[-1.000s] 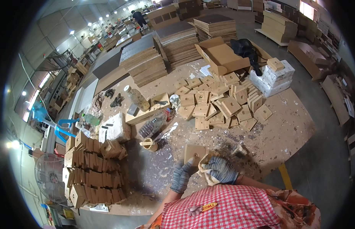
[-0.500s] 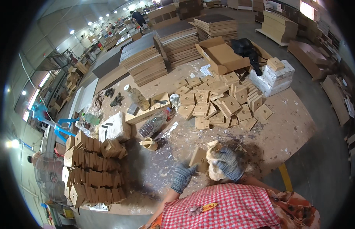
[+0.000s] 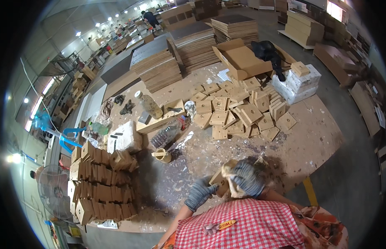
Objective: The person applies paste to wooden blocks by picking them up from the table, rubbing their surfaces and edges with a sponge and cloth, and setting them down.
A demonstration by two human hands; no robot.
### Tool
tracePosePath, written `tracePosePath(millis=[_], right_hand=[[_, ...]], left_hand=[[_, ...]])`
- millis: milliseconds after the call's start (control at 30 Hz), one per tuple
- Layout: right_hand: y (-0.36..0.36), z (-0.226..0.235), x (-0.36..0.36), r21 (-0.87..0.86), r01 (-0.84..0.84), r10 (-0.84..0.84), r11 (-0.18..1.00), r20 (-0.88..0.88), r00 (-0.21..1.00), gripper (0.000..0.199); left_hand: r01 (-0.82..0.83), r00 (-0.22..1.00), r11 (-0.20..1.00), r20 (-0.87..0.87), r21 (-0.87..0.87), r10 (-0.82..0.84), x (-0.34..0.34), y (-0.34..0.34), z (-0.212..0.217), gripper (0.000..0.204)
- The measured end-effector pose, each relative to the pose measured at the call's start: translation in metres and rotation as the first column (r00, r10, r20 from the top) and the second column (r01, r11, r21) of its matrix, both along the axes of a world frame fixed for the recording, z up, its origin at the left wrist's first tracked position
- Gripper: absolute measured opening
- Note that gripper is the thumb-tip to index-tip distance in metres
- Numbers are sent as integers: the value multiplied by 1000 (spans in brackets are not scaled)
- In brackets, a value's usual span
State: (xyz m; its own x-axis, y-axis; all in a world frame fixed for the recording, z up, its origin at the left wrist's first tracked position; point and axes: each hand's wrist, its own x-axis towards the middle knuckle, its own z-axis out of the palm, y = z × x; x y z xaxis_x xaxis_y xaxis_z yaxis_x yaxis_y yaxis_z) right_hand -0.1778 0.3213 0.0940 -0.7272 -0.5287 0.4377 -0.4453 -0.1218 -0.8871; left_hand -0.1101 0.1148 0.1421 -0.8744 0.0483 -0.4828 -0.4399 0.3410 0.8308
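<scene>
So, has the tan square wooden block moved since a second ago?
Yes, the block shifted rightward and lower in view, judged against the small round tan cup.

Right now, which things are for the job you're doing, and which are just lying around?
For the job:
wooden block, in the left grip
cloth, in the right grip
probably the loose block pile
probably the stacked block rows

Just lying about, it seems:
tall jar
plastic bottle
open cardboard box

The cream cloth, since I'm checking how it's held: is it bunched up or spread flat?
Bunched up: the cream cloth sits crumpled in the gloved right hand, beside the wooden block, with uneven folds showing.
</scene>
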Motion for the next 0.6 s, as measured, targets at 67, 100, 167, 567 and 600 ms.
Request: tracePosePath(millis=[67, 100, 167, 567, 600], right_hand=[[-3, 5, 9, 381, 209, -106, 900, -272, 956, 28], [-3, -5, 11, 278, 114, -100, 954, -64, 993, 27], [-2, -24, 4, 142, 33, -53, 989, 140, 989, 25], [28, -23, -5, 637, 215, -193, 741, -105, 976, 33], [29, -19, -5, 630, 240, -189, 739, -148, 971, 34]], left_hand=[[46, 999, 996, 18, -75, -44, -6, 3, 3, 45], [80, 996, 993, 32, -83, -77, -8, 4, 4, 46], [22, 1000, 998, 12, 55, -22, -1, -3, 1, 46], [-264, 960, 736, 93, 624, 266, 7, -12, 4, 58], [-298, 948, 692, 121, 658, 294, 7, -11, 3, 61]])
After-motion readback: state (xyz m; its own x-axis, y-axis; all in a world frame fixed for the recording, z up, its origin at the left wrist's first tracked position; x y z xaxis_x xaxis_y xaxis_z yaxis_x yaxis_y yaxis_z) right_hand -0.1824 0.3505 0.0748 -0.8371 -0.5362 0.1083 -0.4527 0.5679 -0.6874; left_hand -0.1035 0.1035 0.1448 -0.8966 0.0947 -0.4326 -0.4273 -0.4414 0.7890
